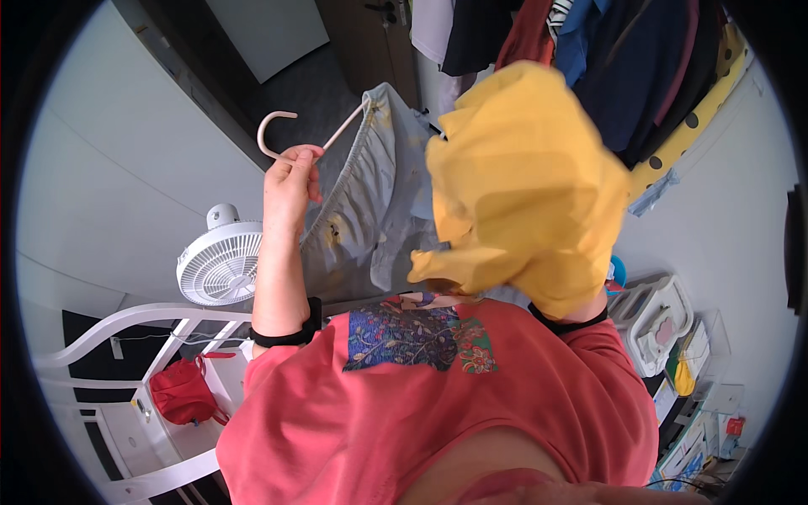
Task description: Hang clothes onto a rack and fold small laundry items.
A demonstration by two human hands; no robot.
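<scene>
In front of my chest, my left hand pinches a pale pink clothes hanger just below its hook. A grey garment with a gathered edge and yellow prints hangs from the hanger's far arm and spreads downward beside my hand. To the right, a yellow garment is held up in the air by my right hand, blurred by motion. Its folds cover that hand completely, so the fingers cannot be seen; only the forearm shows at the lower edge of the cloth.
Several clothes hang along the wall at the upper right, including a yellow dotted cloth. A white fan stands left of my forearm. At lower left is a white railed frame with a red backpack. White plastic items stand at right.
</scene>
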